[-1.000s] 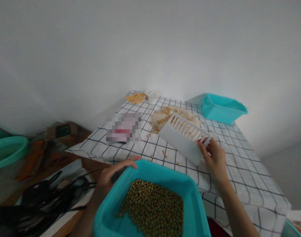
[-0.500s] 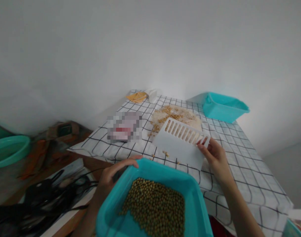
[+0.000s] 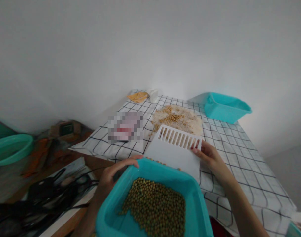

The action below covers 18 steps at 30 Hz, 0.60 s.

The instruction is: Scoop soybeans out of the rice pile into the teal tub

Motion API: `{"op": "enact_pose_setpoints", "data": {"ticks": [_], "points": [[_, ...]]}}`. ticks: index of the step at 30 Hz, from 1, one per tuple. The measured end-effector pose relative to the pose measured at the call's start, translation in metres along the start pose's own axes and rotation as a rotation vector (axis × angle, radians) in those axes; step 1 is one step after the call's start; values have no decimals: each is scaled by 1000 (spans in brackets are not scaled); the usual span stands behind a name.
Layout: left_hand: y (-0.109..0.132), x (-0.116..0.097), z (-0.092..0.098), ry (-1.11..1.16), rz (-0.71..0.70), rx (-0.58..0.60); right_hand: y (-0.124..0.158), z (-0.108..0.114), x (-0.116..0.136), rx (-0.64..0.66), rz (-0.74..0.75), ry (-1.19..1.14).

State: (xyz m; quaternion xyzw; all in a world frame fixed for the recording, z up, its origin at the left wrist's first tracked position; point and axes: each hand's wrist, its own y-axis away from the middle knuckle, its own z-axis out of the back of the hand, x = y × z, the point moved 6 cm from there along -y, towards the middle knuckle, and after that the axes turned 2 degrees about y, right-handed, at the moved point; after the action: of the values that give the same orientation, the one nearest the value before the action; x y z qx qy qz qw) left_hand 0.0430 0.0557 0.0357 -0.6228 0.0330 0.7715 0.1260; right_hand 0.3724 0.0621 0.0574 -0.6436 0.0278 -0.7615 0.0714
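My left hand point(image 3: 115, 174) grips the left rim of a turquoise plastic tub point(image 3: 162, 168), which is tilted toward me at the table's front edge. Soybeans point(image 3: 155, 204) cover much of its bottom. In my right hand point(image 3: 209, 158) is a flat white plastic scraper point(image 3: 173, 154) with a row of slots along its far edge; my fingers close on its right end. A few loose beans lie between the scraper's near edge and the tub rim. Beyond the scraper, more beans point(image 3: 173, 118) are scattered over a pale grainy pile point(image 3: 189, 121) like rice or flour.
A second turquoise tub point(image 3: 225, 108) stands at the back right of the checked tablecloth point(image 3: 229, 148). Yellow cloth point(image 3: 138, 96) and a white packet point(image 3: 153, 95) lie at the back. A blurred-out flat item point(image 3: 125, 126) rests left. Cables point(image 3: 54, 194) and a green basin point(image 3: 12, 148) are lower left.
My right hand has drawn the scraper nearer and slightly left, toward the tub rim, pushing loose beans along. My left hand and the tub have stayed in place.
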Motion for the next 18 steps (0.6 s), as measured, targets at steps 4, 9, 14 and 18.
{"op": "enact_pose_setpoints", "data": {"ticks": [4, 9, 14, 18], "points": [[0, 1, 0, 0, 0, -1, -1, -2, -6, 35, -44, -42], [-1, 2, -1, -1, -8, -3, -3, -3, -11, 72, -99, -78], [-1, 2, 0, -1, 0, -5, -2, -3, -5, 72, -72, -76], [-1, 1, 0, 2, 9, -1, -1, -2, 0, 38, -64, -73]]}}
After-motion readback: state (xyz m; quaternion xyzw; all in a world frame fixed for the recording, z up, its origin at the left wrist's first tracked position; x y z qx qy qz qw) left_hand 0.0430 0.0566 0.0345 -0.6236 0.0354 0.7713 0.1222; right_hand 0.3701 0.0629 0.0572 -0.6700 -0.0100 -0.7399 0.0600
